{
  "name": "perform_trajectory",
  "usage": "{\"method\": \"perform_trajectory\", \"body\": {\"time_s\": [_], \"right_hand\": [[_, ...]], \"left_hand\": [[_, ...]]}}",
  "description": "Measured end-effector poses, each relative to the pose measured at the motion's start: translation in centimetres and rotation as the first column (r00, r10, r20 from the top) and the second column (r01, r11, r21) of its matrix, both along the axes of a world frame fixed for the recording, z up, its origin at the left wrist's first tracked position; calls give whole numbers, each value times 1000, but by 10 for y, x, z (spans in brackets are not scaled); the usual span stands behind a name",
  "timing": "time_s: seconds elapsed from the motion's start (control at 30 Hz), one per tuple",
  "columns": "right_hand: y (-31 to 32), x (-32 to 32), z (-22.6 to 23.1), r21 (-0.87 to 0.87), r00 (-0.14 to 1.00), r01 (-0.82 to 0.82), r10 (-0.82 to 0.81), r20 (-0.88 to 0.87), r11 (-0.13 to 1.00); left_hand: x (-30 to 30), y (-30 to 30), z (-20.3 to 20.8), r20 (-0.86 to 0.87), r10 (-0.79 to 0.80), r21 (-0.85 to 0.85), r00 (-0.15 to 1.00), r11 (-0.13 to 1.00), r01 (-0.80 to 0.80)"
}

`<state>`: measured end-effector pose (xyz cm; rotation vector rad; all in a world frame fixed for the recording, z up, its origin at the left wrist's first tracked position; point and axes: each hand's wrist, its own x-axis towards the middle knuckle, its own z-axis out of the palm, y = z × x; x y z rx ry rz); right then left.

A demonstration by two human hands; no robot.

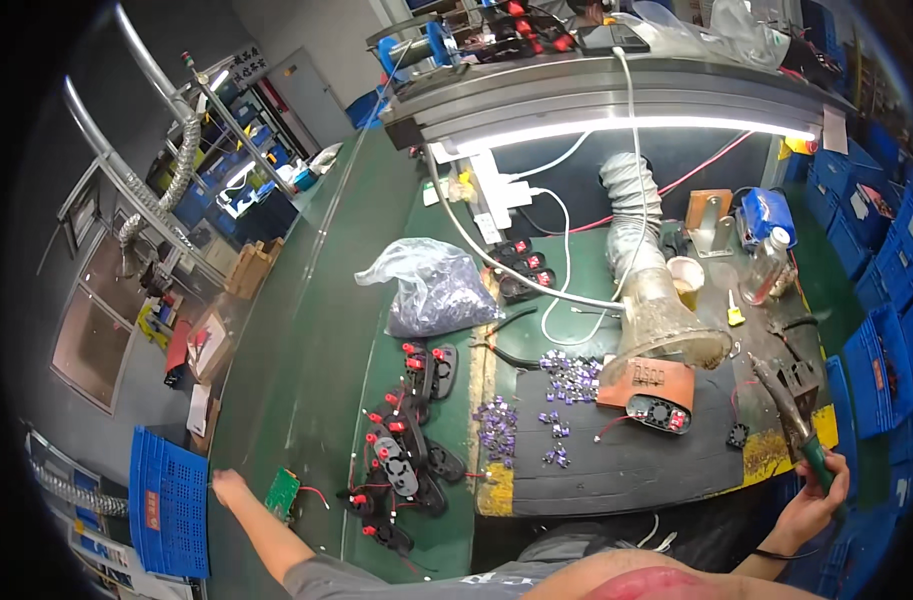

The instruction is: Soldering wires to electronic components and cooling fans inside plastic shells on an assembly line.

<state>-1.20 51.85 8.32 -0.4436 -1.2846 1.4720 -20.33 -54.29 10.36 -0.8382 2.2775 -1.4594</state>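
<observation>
My right hand (814, 492) is wrapped around the green handle of a soldering iron (798, 425) at the bench's right edge, with its metal shaft slanting up and left toward a metal stand. Far to the left, my left hand (232, 490) reaches over the green belt beside a blue crate (168, 500); its fingers are too small and turned away to read. A green circuit board (282, 492) with a red wire lies on the belt near my left forearm. In front of me, a small fan in a black housing (659, 413) rests against an orange-brown block (644, 382).
Black housings with red parts (391, 460) are heaped left of the dark mat (616, 470). Many small purple-and-white parts (571, 376) lie on it. A fume funnel (671, 335) hangs over the block. Behind are a filled plastic bag (436, 295) and a clear bottle (766, 270).
</observation>
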Motion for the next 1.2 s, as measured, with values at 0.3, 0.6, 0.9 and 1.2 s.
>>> {"method": "perform_trajectory", "body": {"time_s": [0.3,0.6,0.9,1.2], "right_hand": [[-14,-21,33,48,996,92,-90,-26,995],[-5,-9,26,35,993,90,-87,-82,995],[12,4,-2,-37,993,117,-117,0,992],[19,9,4,-130,933,2,-49,-355,992]], "left_hand": [[21,52,-119,456,848,-219,-270,401,889],[-22,90,-12,262,820,-210,-509,563,799],[-53,405,250,-466,517,-601,-718,410,685],[-94,669,149,-965,65,-235,-253,-638,733]]}}
